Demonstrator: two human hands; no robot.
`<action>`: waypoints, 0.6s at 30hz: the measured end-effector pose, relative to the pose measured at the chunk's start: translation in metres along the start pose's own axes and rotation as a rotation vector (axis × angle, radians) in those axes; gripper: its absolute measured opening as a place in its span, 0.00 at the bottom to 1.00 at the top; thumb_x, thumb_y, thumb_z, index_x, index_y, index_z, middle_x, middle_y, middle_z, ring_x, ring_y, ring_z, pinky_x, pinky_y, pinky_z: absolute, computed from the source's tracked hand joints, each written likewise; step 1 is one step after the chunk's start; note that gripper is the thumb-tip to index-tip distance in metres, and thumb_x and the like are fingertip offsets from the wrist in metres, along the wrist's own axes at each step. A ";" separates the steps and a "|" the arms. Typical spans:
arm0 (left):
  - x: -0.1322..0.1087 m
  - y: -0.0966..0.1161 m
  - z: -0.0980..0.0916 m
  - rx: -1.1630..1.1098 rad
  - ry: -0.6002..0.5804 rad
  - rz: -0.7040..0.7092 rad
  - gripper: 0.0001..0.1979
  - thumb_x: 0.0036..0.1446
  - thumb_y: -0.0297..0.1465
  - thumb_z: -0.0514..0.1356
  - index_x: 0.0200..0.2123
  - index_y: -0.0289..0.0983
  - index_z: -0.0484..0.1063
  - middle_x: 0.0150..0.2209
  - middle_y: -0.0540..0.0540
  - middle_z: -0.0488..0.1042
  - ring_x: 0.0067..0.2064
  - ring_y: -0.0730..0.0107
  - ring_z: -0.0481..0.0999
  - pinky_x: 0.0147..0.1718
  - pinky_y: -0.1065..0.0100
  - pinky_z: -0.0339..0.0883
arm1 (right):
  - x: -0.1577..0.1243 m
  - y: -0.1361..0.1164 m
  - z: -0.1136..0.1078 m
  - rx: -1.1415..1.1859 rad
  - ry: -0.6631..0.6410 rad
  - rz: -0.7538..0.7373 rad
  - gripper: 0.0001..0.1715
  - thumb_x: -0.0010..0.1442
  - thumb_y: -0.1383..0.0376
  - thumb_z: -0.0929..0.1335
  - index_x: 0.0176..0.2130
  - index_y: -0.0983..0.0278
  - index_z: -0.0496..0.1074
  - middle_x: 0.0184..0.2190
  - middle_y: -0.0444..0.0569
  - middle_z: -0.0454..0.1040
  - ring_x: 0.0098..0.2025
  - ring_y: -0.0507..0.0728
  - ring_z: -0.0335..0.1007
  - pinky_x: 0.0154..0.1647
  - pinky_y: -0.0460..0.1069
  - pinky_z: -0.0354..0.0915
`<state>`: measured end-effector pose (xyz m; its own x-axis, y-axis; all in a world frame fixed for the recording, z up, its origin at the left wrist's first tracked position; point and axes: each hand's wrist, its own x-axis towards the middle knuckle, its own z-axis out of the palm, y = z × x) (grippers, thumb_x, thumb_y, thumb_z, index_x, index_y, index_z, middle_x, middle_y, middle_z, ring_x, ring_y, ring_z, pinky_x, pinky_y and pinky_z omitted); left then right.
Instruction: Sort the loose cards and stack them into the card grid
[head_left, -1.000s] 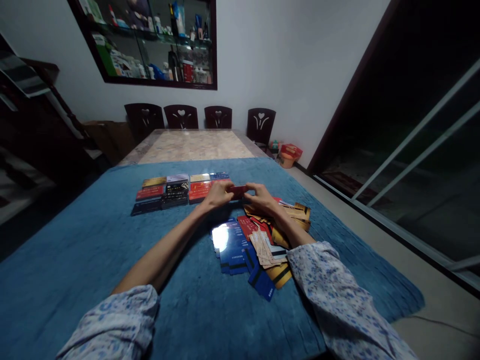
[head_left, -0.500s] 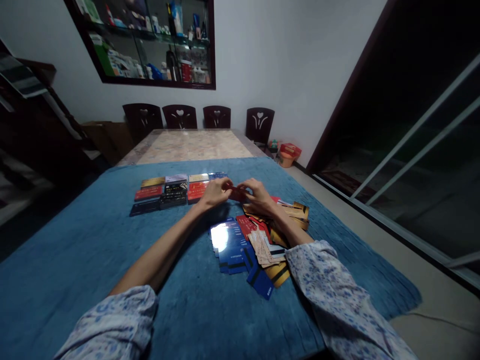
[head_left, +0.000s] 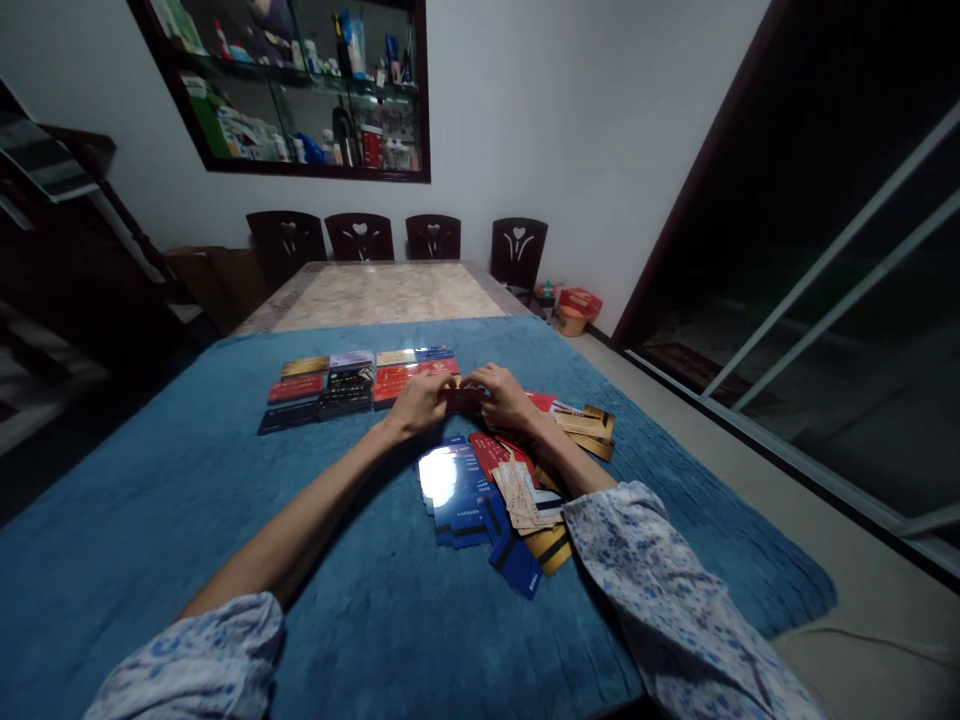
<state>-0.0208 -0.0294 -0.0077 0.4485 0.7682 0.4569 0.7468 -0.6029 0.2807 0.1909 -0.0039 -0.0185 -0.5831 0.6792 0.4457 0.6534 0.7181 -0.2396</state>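
Note:
My left hand (head_left: 420,402) and my right hand (head_left: 505,396) meet above the blue cloth, fingers closed on the two ends of a small batch of dark red cards (head_left: 463,399). How many cards they grip I cannot tell. Left of my hands, cards are arranged in neat stacks: gold (head_left: 306,366), red (head_left: 297,387), black (head_left: 345,402) and others. Below my right wrist lies a loose spread of blue cards (head_left: 469,505), red cards (head_left: 487,453), beige cards (head_left: 516,495) and gold cards (head_left: 552,550). My right forearm hides part of it.
A blue cloth (head_left: 187,480) covers the near part of the table, whose marbled top (head_left: 382,290) shows beyond. Dark chairs (head_left: 360,235) line the far wall below a glass-shelved cabinet (head_left: 300,165). A red box (head_left: 581,300) sits on the floor at right.
Both hands have shifted slightly left with the red cards, which now show their edge more. My left hand has turned, its fingers closer to the right hand's. The stacks and the spread look the same.

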 end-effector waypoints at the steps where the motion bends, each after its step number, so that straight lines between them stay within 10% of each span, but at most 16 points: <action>1: -0.003 -0.001 0.000 -0.005 0.003 -0.002 0.15 0.55 0.22 0.57 0.44 0.36 0.78 0.39 0.42 0.80 0.42 0.59 0.77 0.43 0.61 0.72 | 0.000 -0.002 0.000 0.007 0.003 -0.003 0.16 0.66 0.70 0.66 0.49 0.62 0.78 0.43 0.53 0.80 0.45 0.60 0.67 0.47 0.52 0.60; 18: -0.031 -0.012 0.012 0.096 0.015 0.034 0.24 0.60 0.25 0.55 0.59 0.38 0.71 0.51 0.39 0.77 0.51 0.55 0.76 0.54 0.54 0.71 | -0.004 -0.008 -0.004 -0.129 -0.165 -0.013 0.30 0.63 0.63 0.70 0.62 0.65 0.68 0.54 0.58 0.76 0.51 0.64 0.66 0.50 0.55 0.61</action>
<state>-0.0373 -0.0432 -0.0352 0.4673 0.7438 0.4778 0.7754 -0.6045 0.1827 0.1901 -0.0128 -0.0154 -0.6562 0.6933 0.2979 0.6955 0.7089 -0.1177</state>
